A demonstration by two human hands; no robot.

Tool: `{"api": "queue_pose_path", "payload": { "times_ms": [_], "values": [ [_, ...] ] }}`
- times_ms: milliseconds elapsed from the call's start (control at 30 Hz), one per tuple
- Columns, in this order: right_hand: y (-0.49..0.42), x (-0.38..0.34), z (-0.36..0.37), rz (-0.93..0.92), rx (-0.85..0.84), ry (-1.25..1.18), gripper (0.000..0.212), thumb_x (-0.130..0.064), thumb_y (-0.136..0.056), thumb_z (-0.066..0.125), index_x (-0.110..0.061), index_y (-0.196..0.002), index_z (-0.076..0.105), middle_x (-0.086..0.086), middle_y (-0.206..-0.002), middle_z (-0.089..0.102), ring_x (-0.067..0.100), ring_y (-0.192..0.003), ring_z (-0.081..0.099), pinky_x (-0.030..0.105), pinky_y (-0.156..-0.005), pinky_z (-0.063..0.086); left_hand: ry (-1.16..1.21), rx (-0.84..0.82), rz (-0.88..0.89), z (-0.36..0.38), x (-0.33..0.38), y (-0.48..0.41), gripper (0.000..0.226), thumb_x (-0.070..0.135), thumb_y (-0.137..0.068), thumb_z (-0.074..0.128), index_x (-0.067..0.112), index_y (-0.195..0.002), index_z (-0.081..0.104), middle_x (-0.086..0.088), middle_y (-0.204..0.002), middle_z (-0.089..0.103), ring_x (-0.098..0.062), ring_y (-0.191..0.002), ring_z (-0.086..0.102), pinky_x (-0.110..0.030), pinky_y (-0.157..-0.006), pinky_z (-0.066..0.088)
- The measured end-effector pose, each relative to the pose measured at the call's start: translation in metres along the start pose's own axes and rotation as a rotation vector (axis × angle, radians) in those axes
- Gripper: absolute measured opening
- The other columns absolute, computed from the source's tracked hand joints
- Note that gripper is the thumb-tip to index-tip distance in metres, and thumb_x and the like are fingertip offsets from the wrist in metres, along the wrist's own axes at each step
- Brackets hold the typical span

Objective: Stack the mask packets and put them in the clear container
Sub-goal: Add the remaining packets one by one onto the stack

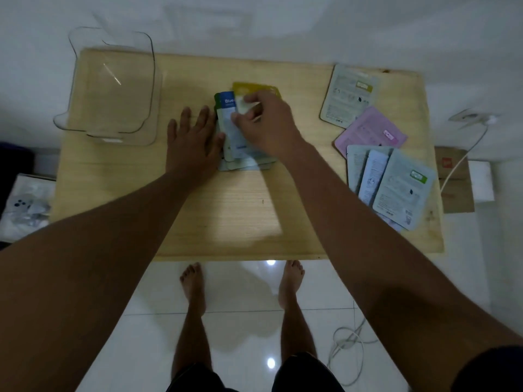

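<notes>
The right hand (266,120) was curled over the middle of the table, its fingertips pinching the top edge of a pale packet (244,104) that it was laying on the growing stack (243,154). Beside it the left hand (192,140) lay flat with fingers spread, its edge pressed against the stack's left side as if to keep the packets squared. In the stack, a blue-topped packet (227,114) showed under the right hand and a yellow one (256,87) stuck out at the far end, so the pile was not yet even. To the right, well apart from the stack, loose packets were left on the wooden table (226,216): a grey-white one (346,94) at the far corner, a pink one (370,131) next to it, and a fanned group of pale ones (393,185) nearer the person. The clear container (113,89) stood at the far left corner and looked empty. By that reckoning the stacking was roughly half done, and the move into the container had not begun.
</notes>
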State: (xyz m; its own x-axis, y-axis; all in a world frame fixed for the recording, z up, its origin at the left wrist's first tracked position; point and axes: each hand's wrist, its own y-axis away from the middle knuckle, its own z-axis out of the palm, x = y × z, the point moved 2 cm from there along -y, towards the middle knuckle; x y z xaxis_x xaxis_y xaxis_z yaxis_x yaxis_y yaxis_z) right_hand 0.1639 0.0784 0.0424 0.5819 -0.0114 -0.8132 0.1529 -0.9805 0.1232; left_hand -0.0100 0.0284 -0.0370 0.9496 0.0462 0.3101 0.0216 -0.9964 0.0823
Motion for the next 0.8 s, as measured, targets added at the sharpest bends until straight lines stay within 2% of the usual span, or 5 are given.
{"api": "queue_pose_path", "payload": {
  "times_ms": [100,233,400,567,800],
  "values": [
    [0.003,0.004,0.015,-0.157,-0.012,0.249,0.032,-0.03,-0.093,0.06,-0.015,-0.121,0.064,0.006,-0.11,0.067,0.021,-0.103,0.061,0.039,-0.094,0.051,-0.015,-0.002,-0.001,0.0,0.0,-0.001,0.062,0.05,-0.103,0.025,0.022,-0.158,0.023,0.001,-0.165,0.024,-0.032,-0.153,0.01,-0.054,-0.121,0.009],
    [0.013,0.026,0.031,-0.12,-0.156,0.789,0.053,-0.044,-0.099,0.04,-0.03,-0.149,0.031,0.014,-0.16,0.022,0.04,-0.145,0.022,0.064,-0.104,0.031,0.009,-0.01,-0.01,0.002,0.0,0.0,0.061,0.05,-0.103,0.024,0.024,-0.158,0.021,0.002,-0.166,0.021,-0.029,-0.154,0.006,-0.053,-0.122,0.005],
    [0.023,0.036,0.046,-0.107,-0.163,0.845,0.057,-0.044,-0.103,0.03,-0.027,-0.156,0.018,0.017,-0.165,0.007,0.043,-0.15,0.009,0.068,-0.11,0.021,0.007,-0.008,-0.005,0.002,0.0,0.0,0.062,0.05,-0.103,0.023,0.023,-0.158,0.021,0.002,-0.166,0.02,-0.029,-0.154,0.005,-0.053,-0.122,0.004],
    [0.012,0.031,0.01,-0.215,-0.083,0.66,0.052,-0.043,-0.1,0.039,-0.026,-0.149,0.036,0.01,-0.159,0.029,0.032,-0.144,0.029,0.057,-0.103,0.038,0.001,0.005,-0.005,0.003,-0.002,0.001,0.062,0.051,-0.103,0.024,0.023,-0.158,0.021,0.003,-0.166,0.021,-0.029,-0.154,0.007,-0.053,-0.122,0.006],
    [-0.046,0.093,-0.106,0.592,0.262,0.555,0.081,-0.054,-0.084,0.062,-0.017,-0.148,0.029,0.013,-0.147,0.038,0.033,-0.136,0.036,0.053,-0.107,0.031,0.004,0.023,-0.001,0.003,0.001,0.001,0.061,0.048,-0.104,0.027,0.023,-0.158,0.02,0.002,-0.165,0.021,-0.03,-0.154,0.008,-0.054,-0.122,0.005]
  ]
}}
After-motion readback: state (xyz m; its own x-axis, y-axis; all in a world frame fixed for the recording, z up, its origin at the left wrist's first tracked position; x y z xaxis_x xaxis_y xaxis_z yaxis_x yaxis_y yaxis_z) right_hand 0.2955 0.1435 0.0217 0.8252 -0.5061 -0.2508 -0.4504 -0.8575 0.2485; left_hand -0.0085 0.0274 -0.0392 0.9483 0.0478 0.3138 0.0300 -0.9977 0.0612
